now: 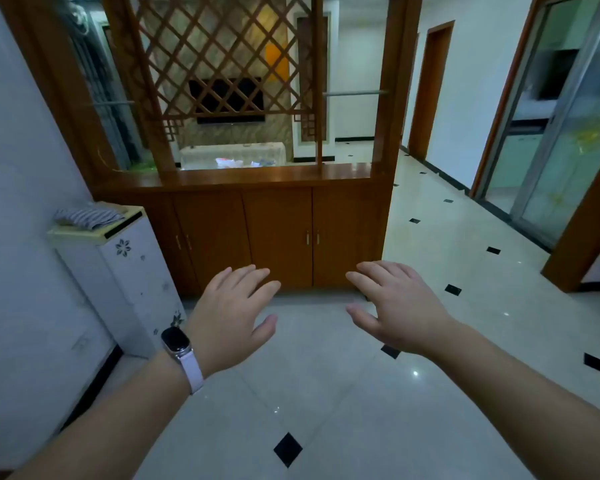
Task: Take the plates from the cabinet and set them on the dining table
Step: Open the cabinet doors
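A brown wooden cabinet [278,230] stands ahead against a lattice room divider, and all its doors are closed. No plates are visible. My left hand [232,313], with a watch on the wrist, is stretched out palm down in front of the cabinet's lower doors, fingers straight and holding nothing. To its right my right hand [395,306] is held out the same way, fingers spread and empty. Both hands are in the air, short of the cabinet. A table with a light cloth [232,154] shows through the divider in the room beyond.
A white appliance with flower prints [125,271] stands at the left wall with a striped cloth [87,216] on top. Glossy tiled floor [326,375] lies between me and the cabinet. A corridor runs on the right past glass sliding doors [568,133].
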`<state>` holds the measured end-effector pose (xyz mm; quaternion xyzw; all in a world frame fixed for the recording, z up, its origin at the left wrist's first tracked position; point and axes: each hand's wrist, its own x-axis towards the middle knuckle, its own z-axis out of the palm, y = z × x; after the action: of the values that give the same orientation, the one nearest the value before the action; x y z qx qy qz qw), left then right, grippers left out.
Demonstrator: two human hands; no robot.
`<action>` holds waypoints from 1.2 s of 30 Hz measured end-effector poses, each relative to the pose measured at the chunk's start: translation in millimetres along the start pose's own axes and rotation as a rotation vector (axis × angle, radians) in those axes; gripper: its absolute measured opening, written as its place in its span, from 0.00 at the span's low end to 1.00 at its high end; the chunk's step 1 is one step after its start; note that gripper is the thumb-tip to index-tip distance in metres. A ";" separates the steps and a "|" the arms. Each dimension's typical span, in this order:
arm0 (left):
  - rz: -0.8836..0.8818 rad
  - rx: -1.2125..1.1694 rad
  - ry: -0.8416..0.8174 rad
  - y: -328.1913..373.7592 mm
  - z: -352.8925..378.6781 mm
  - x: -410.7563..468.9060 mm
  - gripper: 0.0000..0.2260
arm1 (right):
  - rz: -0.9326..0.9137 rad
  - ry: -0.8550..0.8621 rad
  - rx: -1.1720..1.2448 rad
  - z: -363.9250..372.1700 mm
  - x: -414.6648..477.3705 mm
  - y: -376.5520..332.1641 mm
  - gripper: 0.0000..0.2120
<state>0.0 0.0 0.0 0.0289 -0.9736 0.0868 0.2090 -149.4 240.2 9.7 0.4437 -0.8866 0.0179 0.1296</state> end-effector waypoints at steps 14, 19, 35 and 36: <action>-0.009 -0.106 -0.054 -170.1 126.5 89.4 0.21 | 0.047 -0.125 0.045 77.3 199.5 -39.7 0.34; -0.012 -0.139 -0.040 -227.7 144.7 126.9 0.20 | 0.079 -0.140 0.037 89.5 259.3 -44.0 0.30; 0.030 -0.133 -0.077 -295.6 235.1 255.4 0.20 | 0.098 -0.062 0.067 172.5 397.4 22.6 0.28; 0.024 -0.127 -0.087 -298.3 244.5 266.5 0.20 | 0.099 -0.053 0.071 182.9 407.6 30.3 0.28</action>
<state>-313.4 -342.9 -62.9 0.0076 -0.9856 0.0263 0.1667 -445.9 -87.2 -64.3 0.4040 -0.9093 0.0439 0.0892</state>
